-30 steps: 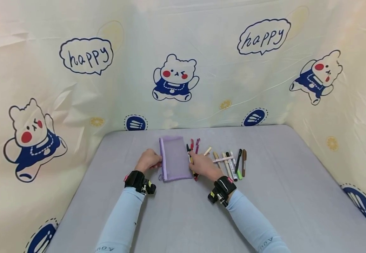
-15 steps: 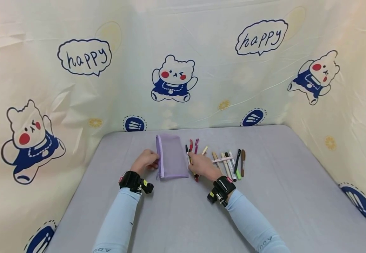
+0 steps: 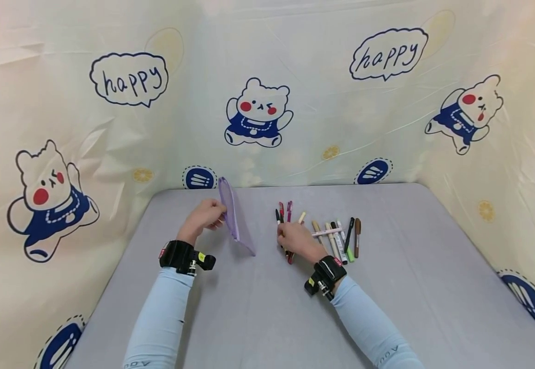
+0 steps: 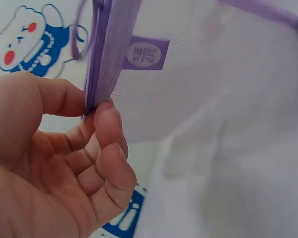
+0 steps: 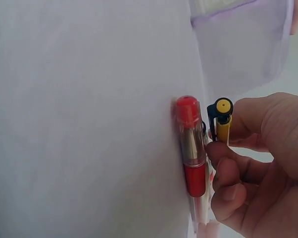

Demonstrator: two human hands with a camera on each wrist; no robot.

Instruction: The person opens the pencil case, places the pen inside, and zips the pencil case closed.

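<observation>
My left hand pinches a purple mesh zipper pouch by its zipped edge. In the head view the pouch is tilted up on the left, its lower right corner near the table. The left wrist view shows thumb and fingertips on the zipper band, near a small purple label. My right hand pinches a black-and-yellow pen between thumb and fingers. Beside that pen lies a red-capped clear pen. The head view has the fingers covering most of the held pen.
Several pens and markers lie right of my right hand, including a brown marker and a pink pen lying across others. A purple pen points away just beyond that hand. A printed cloth hangs behind the grey table.
My left hand has lifted the pouch's zipped edge and drawn it leftward, so the pouch went from lying flat to tilted up. My right hand has stayed nearly in place at the pens.
</observation>
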